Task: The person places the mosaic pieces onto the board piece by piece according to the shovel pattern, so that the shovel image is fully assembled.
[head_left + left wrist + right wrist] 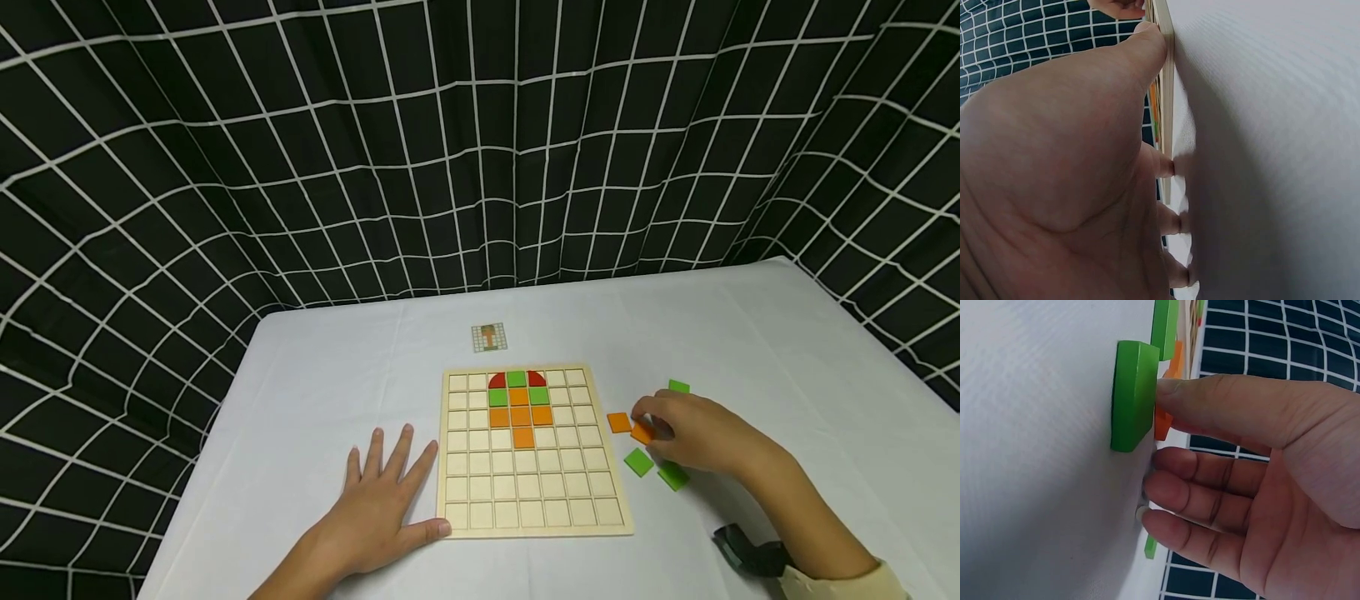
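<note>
A wooden grid board lies on the table, its upper cells filled with orange and green square tiles and two red quarter-round pieces. My left hand rests flat to the left, fingers spread on the cloth, the thumb at the board's lower left corner. Right of the board, my right hand pinches an orange square tile between thumb and forefinger, low over the cloth. In the right wrist view, the thumb partly covers this orange tile, and a green tile stands nearer the camera.
Another orange tile lies between the board and my right hand. Loose green tiles lie around that hand, one beyond it. Behind the board is a small pattern card. A black curtain with white grid lines surrounds the white table.
</note>
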`<state>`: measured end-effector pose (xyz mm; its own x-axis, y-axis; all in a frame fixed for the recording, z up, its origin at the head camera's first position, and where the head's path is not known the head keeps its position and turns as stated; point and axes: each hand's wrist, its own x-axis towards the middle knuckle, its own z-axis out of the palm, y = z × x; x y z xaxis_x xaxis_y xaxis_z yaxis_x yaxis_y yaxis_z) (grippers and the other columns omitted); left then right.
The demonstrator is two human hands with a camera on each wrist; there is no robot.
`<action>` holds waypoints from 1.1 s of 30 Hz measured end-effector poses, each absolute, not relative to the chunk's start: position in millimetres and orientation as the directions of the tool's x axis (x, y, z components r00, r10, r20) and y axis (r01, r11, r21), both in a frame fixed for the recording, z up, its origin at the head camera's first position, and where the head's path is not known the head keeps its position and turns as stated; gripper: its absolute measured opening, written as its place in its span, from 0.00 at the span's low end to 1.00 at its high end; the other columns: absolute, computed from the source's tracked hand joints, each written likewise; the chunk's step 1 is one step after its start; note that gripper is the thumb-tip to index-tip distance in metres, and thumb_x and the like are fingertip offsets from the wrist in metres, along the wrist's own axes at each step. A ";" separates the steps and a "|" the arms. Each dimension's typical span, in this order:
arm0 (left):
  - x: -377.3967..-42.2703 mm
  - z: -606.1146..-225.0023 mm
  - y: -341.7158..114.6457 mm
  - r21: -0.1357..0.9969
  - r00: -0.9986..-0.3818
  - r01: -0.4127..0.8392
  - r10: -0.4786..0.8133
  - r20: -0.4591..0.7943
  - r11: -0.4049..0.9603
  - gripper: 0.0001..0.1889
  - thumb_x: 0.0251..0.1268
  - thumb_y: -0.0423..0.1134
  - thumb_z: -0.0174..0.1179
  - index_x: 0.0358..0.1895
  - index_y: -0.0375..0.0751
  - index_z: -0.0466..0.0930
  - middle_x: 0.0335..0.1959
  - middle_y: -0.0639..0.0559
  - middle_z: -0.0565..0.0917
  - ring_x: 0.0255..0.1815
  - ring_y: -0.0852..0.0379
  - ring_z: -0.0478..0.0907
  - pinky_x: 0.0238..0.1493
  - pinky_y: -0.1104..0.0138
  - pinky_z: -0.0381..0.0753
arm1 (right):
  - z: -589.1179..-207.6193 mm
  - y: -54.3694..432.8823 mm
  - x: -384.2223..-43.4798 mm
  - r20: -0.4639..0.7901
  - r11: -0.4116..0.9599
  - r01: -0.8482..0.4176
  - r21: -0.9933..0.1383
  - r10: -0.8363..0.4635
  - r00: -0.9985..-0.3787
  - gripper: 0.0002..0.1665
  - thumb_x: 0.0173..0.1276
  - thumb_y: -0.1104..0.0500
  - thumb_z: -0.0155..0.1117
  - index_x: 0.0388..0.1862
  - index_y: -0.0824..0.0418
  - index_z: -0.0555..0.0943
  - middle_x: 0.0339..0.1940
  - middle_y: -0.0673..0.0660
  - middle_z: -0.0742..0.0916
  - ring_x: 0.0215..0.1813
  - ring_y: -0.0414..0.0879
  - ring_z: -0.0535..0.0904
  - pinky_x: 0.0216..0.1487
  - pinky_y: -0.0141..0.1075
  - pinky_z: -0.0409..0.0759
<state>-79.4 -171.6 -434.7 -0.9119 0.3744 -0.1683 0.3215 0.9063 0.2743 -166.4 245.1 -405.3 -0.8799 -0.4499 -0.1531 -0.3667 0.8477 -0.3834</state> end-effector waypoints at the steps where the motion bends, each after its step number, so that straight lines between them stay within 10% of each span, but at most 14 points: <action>1: -79.4 -434.8 -171.6 0.274 -0.912 0.321 0.374 -0.168 0.907 0.52 0.59 0.80 0.47 0.80 0.50 0.55 0.81 0.36 0.47 0.77 0.25 0.34 0.65 0.27 0.40 | -405.5 245.2 -166.8 -0.153 0.847 -0.368 -0.384 -0.451 -0.879 0.17 0.56 0.63 0.76 0.45 0.54 0.84 0.29 0.46 0.75 0.32 0.42 0.69 0.32 0.37 0.70; 33: -79.7 -435.7 -172.0 0.268 -0.913 0.325 0.375 -0.160 0.907 0.52 0.59 0.80 0.47 0.80 0.51 0.55 0.81 0.37 0.47 0.77 0.25 0.35 0.65 0.27 0.40 | -406.2 235.4 -166.4 -0.074 0.777 -0.481 -0.407 -0.552 -0.830 0.11 0.59 0.59 0.75 0.29 0.53 0.78 0.21 0.45 0.72 0.26 0.36 0.66 0.27 0.33 0.65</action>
